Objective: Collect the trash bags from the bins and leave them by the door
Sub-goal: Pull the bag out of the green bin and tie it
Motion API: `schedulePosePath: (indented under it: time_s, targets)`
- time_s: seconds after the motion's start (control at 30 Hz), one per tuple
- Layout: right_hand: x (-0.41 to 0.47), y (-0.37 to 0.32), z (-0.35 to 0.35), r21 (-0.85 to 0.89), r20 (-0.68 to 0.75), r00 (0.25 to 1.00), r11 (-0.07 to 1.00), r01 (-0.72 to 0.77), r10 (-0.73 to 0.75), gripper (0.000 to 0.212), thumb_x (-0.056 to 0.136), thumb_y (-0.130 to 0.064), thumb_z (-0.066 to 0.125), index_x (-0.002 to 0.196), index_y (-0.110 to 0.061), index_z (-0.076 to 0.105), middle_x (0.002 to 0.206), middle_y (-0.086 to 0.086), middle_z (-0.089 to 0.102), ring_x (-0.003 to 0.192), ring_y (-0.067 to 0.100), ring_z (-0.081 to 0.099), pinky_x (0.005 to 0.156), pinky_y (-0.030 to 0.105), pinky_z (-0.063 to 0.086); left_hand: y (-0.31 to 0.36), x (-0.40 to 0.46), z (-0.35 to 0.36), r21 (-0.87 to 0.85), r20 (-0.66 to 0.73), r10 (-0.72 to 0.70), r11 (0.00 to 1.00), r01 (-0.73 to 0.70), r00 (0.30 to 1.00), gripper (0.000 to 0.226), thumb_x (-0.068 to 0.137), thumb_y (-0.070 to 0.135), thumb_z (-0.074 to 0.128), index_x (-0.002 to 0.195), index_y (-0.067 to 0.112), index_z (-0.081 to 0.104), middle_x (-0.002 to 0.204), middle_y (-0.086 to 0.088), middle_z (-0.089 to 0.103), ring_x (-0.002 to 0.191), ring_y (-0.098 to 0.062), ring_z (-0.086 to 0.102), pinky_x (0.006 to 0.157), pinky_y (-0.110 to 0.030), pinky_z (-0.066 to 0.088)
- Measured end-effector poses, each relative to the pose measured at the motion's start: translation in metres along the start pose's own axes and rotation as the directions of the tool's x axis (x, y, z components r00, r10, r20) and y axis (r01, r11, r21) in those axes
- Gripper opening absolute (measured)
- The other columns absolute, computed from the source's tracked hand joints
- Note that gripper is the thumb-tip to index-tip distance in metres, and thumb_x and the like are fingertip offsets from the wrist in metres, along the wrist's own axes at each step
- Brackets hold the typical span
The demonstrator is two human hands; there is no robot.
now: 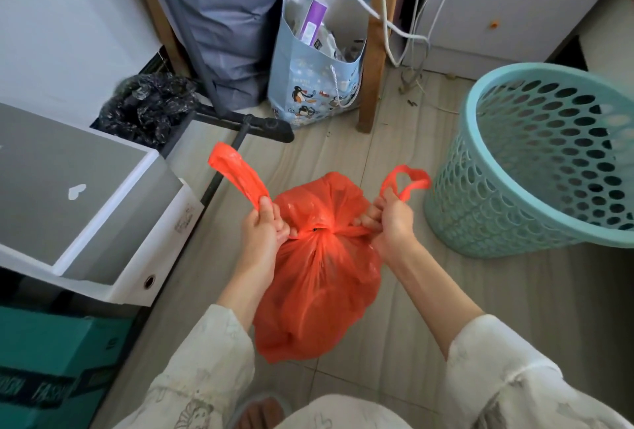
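A full orange trash bag hangs in front of me above the floor, its neck pulled into a knot at the top. My left hand grips the bag's left handle strip, whose loose end sticks up and to the left. My right hand grips the right handle, and its loop pokes out above my fingers. Both handles are drawn tight across the knot between my hands. A teal perforated bin stands tilted at the right with no bag in it.
A blue paper bag with penguin prints, stuffed with packaging, leans against a wooden leg. A crumpled black plastic bag lies at the left behind a white box. Green cartons sit at lower left. White cables hang at the back.
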State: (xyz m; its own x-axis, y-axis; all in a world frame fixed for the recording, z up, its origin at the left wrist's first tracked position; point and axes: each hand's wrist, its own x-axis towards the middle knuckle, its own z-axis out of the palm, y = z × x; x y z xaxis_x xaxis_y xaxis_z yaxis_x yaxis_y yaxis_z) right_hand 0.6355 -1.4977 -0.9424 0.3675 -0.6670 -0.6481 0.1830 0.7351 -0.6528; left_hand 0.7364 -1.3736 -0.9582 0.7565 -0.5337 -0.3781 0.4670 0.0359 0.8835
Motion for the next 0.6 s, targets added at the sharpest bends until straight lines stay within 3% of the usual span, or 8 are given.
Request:
schedulePosePath:
  time_s: [0.13, 0.2, 0.3, 0.4, 0.47, 0.53, 0.6]
  targets:
    - [-0.006, 0.003, 0.0, -0.32, 0.117, 0.987, 0.936, 0.146, -0.114, 0.042, 0.098, -0.026, 0.038, 0.057, -0.018, 0.03, 0.032, -0.01, 0.025, 0.024, 0.005, 0.024, 0.041, 0.024, 0.035, 0.004, 0.001, -0.011, -0.065, 0.071, -0.122, 0.99, 0.127, 0.99, 0.035, 0.1, 0.029, 0.026, 0.069, 0.016, 0.037, 0.039, 0.01, 0.032, 0.039, -0.008, 0.041, 0.063, -0.029, 0.057]
    - [-0.008, 0.002, 0.002, -0.332, 0.166, 0.98, 0.929, 0.163, -0.112, 0.032, 0.095, -0.015, 0.043, 0.064, -0.017, 0.037, 0.038, -0.009, 0.029, 0.028, 0.003, 0.026, 0.039, 0.022, 0.029, 0.011, 0.002, -0.013, -0.01, 0.122, -0.149, 0.988, 0.152, 0.981, 0.033, 0.099, 0.027, 0.029, 0.07, 0.015, 0.039, 0.05, 0.003, 0.039, 0.053, -0.014, 0.051, 0.073, -0.033, 0.055]
    - [-0.007, 0.001, 0.012, -0.224, 0.252, 0.967, 0.971, 0.086, -0.027, 0.021, 0.091, -0.006, 0.037, 0.074, -0.018, 0.04, 0.052, -0.005, 0.025, 0.032, 0.002, 0.023, 0.037, 0.018, 0.021, 0.023, 0.007, -0.013, 0.278, 0.116, -0.099, 0.958, 0.063, 0.988, 0.03, 0.098, 0.022, 0.032, 0.072, 0.014, 0.044, 0.067, -0.004, 0.047, 0.065, -0.012, 0.053, 0.068, -0.022, 0.048]
    - [-0.003, 0.004, 0.017, -0.397, 0.269, 0.961, 0.902, 0.17, -0.063, 0.022, 0.092, -0.002, 0.03, 0.079, -0.009, 0.046, 0.056, -0.003, 0.024, 0.03, 0.001, 0.024, 0.035, 0.015, 0.021, 0.041, 0.008, -0.016, 0.515, 0.158, -0.05, 0.856, -0.04, 0.986, 0.027, 0.097, 0.018, 0.039, 0.073, 0.013, 0.05, 0.068, -0.004, 0.049, 0.058, -0.01, 0.051, 0.056, -0.017, 0.045]
    - [-0.001, 0.007, 0.014, -0.624, 0.355, 0.924, 0.699, 0.35, -0.146, 0.023, 0.093, -0.003, 0.033, 0.084, -0.005, 0.054, 0.05, -0.006, 0.028, 0.03, 0.001, 0.028, 0.038, 0.017, 0.025, 0.057, 0.003, -0.014, 0.474, 0.252, -0.091, 0.879, -0.041, 0.963, 0.021, 0.094, 0.013, 0.046, 0.075, 0.007, 0.054, 0.066, -0.007, 0.051, 0.059, -0.014, 0.051, 0.052, -0.017, 0.048]
    - [-0.004, 0.008, 0.013, -0.76, 0.492, 0.853, 0.393, 0.518, -0.174, 0.03, 0.092, -0.005, 0.041, 0.066, -0.013, 0.052, 0.048, -0.006, 0.033, 0.037, 0.002, 0.034, 0.048, 0.024, 0.029, 0.072, -0.004, -0.007, 0.39, 0.363, -0.112, 0.92, -0.041, 0.925, 0.014, 0.089, 0.008, 0.053, 0.076, 0.003, 0.057, 0.063, -0.008, 0.057, 0.056, -0.014, 0.056, 0.05, -0.018, 0.05]
    - [-0.01, 0.01, 0.015, -0.788, 0.594, 0.796, 0.113, 0.605, -0.119, 0.038, 0.088, -0.003, 0.044, 0.054, -0.019, 0.044, 0.051, -0.004, 0.041, 0.052, 0.013, 0.043, 0.059, 0.029, 0.029, 0.081, -0.007, 0.002, 0.379, 0.407, -0.104, 0.923, -0.065, 0.907, 0.012, 0.086, 0.007, 0.056, 0.076, 0.002, 0.059, 0.06, -0.007, 0.062, 0.053, -0.012, 0.06, 0.051, -0.018, 0.051]
